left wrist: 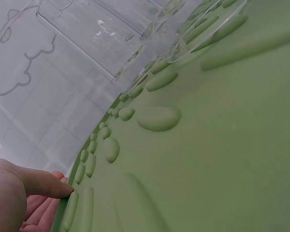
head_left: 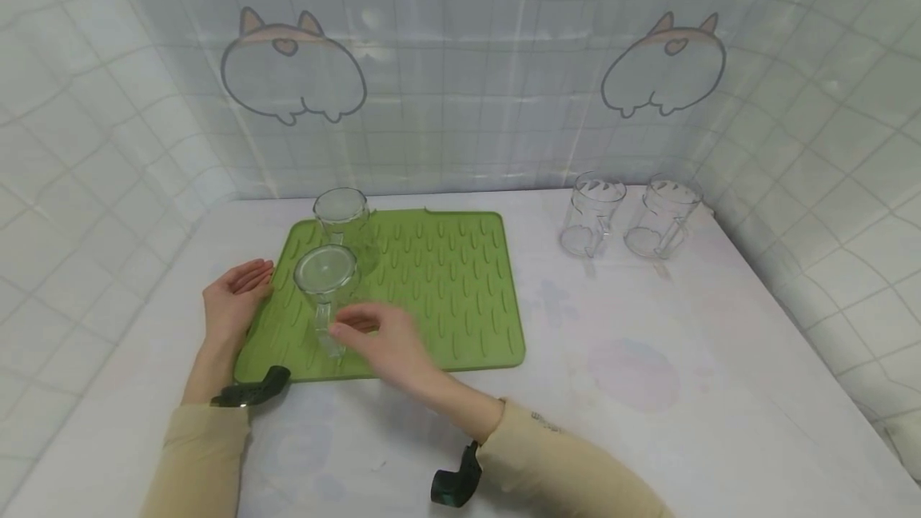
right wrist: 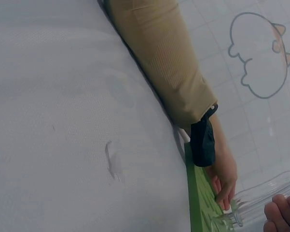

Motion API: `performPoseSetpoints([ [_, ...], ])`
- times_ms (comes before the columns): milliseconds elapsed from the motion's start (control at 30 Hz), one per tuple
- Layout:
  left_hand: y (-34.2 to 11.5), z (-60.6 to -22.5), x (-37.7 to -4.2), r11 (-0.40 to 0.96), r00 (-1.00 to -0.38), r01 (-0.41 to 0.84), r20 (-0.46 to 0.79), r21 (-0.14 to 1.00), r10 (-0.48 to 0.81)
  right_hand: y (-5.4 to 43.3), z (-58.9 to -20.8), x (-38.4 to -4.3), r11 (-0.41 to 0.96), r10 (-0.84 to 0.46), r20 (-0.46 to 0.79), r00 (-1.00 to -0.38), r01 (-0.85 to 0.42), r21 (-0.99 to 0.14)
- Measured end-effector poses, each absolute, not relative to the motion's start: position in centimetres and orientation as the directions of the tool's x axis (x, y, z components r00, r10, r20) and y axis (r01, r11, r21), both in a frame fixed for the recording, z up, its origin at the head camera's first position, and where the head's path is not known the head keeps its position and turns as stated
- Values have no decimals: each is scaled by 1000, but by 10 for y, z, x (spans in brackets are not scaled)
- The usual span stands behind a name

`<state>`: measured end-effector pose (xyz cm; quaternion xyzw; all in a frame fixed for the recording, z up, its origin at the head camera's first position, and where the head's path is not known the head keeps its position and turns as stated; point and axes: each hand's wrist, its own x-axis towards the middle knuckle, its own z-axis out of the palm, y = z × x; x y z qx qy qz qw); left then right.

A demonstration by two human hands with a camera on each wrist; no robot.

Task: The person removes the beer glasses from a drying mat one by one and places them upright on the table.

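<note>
At the right fingers [head_left: 351,334], handle [head_left: 324,318] nearest them, stands a glass mug [head_left: 326,272].

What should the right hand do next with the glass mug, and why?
Perhaps ease the right hand gently away from the handle. The front mug seems to stand on the green mat, with another mug behind it, while two more mugs stand off to the right.

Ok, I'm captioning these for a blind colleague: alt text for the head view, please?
A person's right hand is at the handle of a clear glass mug on a green mat, with a second mug behind it. The left hand touches the mat's left edge; two more mugs stand on the white table to the right.
</note>
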<state>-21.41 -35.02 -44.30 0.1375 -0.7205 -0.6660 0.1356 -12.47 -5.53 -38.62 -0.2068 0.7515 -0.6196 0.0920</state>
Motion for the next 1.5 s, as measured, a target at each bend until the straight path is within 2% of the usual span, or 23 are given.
performPoseSetpoints([
  [467, -349, -443, -214, 45, -924, 11, 28, 999, -382, -73, -392, -121, 121, -383, 134, -914, -194, -973],
  [967, -346, -437, -212, -6, -925, 8, 6, 1000, -381, -82, -393, -117, 26, -330, 152, -932, -170, -985],
  [1500, -348, -441, -213, 20, -922, 4, 11, 1000, -386, -84, -392, -116, -4, -314, 167, -935, -174, -985],
])
